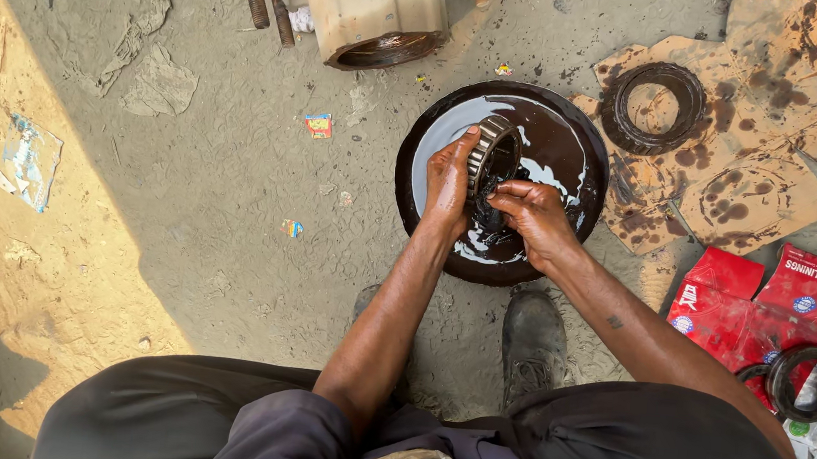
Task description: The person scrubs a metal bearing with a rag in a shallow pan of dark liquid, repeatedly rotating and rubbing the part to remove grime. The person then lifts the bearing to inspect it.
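left hand (449, 179): gripping the roller bearing (493, 156) by its outer ring, held on edge
right hand (530, 214): fingers pinched at the bearing's lower rim, black with grease
bearing: metal rollers showing, dark grease smeared, over the round pan (577, 136)
pan rim: close all round the hands
room: open dirt floor (209, 230) leftward; stained cardboard (762, 184) and red packets (761, 303) crowd the right
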